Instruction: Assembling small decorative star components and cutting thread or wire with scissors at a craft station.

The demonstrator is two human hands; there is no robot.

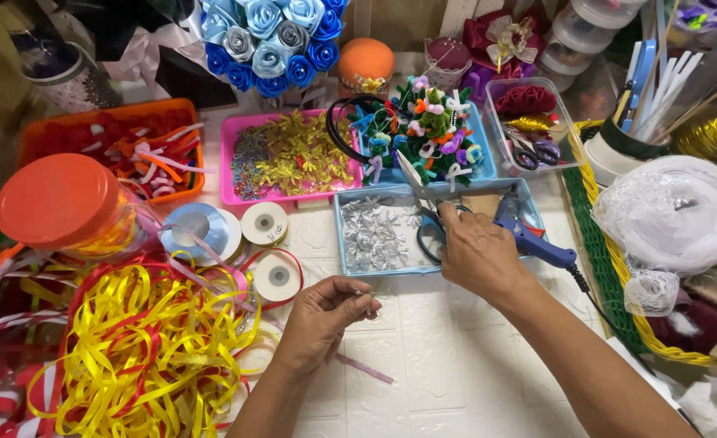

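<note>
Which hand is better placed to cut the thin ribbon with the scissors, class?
Right hand: it already grips the scissors over the blue tray. The left hand pinches the thin ribbon.

One head-worn view, looking steeply down from close above the worktop [423,357]; faces forward over both forearms; trays and clutter fill the frame beyond the grip.

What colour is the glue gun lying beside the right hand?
Blue; the plastic glue gun shows clearly in the head view, beside the right hand.
</note>
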